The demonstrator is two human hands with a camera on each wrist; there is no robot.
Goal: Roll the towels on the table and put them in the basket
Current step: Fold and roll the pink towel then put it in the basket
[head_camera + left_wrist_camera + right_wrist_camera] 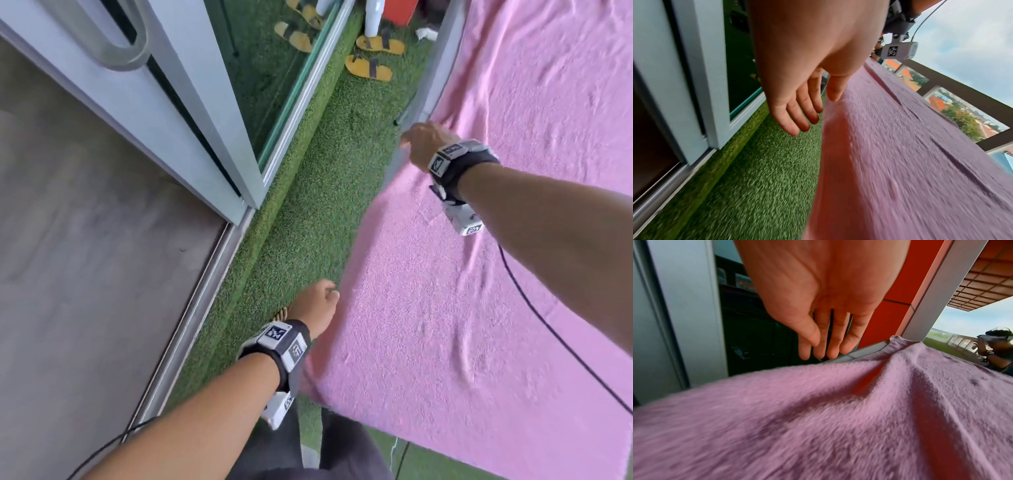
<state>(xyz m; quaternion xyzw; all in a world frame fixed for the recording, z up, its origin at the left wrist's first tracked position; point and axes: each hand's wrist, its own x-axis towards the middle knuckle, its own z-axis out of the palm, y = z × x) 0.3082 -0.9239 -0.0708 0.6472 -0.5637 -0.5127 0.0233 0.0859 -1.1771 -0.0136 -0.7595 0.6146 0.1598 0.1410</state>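
Observation:
A large pink towel (479, 274) lies spread flat over the table, its left edge hanging over the side. My left hand (317, 303) hovers beside that hanging edge near me, fingers straight and apart (797, 113), holding nothing. The towel (900, 162) fills the right of the left wrist view. Farther along the same edge, my right hand (423, 142) reaches over the towel's far left corner, fingers extended (822, 344) above the cloth (818, 418) and not gripping it. No basket is in view.
Green artificial turf (301, 212) runs between the table and a sliding glass door (191, 102). Yellow sandals (370, 66) lie on the turf farther ahead. A black cable (548, 325) trails across the towel from my right wrist. Another person (995, 350) stands beyond the table.

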